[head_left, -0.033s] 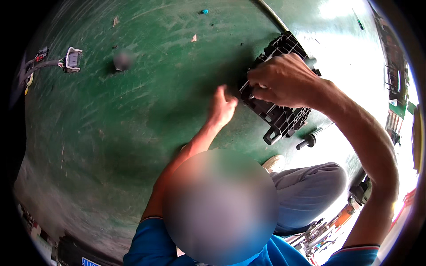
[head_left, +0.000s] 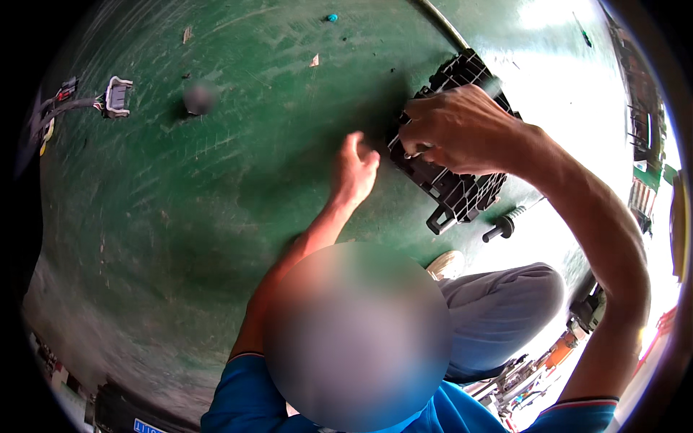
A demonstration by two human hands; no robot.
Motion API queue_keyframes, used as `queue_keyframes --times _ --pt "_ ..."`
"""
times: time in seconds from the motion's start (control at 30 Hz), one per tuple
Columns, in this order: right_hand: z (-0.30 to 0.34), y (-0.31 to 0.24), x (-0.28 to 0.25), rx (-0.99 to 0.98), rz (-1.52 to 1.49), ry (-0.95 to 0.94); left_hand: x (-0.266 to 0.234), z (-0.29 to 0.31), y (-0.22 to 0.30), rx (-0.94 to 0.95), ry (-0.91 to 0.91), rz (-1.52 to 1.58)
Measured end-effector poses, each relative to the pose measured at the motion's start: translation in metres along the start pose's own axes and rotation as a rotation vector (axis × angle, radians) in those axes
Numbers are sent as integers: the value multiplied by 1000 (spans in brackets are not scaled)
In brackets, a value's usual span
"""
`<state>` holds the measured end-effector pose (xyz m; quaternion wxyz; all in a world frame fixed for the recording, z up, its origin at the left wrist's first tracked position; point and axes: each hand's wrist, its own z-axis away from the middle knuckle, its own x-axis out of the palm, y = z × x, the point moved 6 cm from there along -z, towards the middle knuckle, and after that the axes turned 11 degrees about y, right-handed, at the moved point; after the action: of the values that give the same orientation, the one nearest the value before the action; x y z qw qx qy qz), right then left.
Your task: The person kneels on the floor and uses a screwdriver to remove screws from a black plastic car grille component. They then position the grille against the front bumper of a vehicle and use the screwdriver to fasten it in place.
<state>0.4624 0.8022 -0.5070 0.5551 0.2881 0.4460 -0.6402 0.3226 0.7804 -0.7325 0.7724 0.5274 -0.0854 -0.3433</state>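
A black ribbed plastic part (head_left: 462,195) with a grid of raised ribs lies on the green floor, slanting from upper right to lower left. My right hand (head_left: 465,131) is over its middle, fingers curled and closed. A small shiny bit shows by its fingertips, and a blurred greyish-green piece juts out past the knuckles; what the hand grips cannot be made out. To the left of the part, my left hand (head_left: 355,173) hovers with thumb and forefinger apart, holding nothing visible and not touching the part.
A pale rod (head_left: 442,25) runs up from the part's far end. Beside its near end lies a black piece with a coil (head_left: 502,228). Far left are a cable connector (head_left: 118,97) and a blurred round thing (head_left: 199,99). A blue bit (head_left: 332,18) lies at the back.
My left hand has shifted slightly up and left, its thumb and forefinger spreading. The greyish-green piece at my right hand has moved up and left. The black part has barely moved.
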Motion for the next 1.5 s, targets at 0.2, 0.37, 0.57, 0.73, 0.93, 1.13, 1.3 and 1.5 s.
queue_keyframes --times 0.2,0.37,0.57,0.73,0.93,1.13,1.3,1.5 --pt "-4 5 -4 51 -51 -85 -14 -1 95 144 -516 322" --pt "-1 2 -10 182 24 -43 6 -5 110 186 -650 317" --pt "1 1 -13 459 -33 -153 7 4 117 322 -263 260" --pt "0 -14 -9 146 16 -72 3 -1 115 217 -558 316" --pt "7 -8 -4 321 22 -109 0 8 130 559 -224 98" --pt "8 -20 -8 179 66 -87 1 6 130 275 -467 266" --pt "11 -18 -12 210 91 -61 -3 2 126 521 -276 -7" --pt "12 -22 -13 255 103 -54 0 -2 124 430 -380 39"
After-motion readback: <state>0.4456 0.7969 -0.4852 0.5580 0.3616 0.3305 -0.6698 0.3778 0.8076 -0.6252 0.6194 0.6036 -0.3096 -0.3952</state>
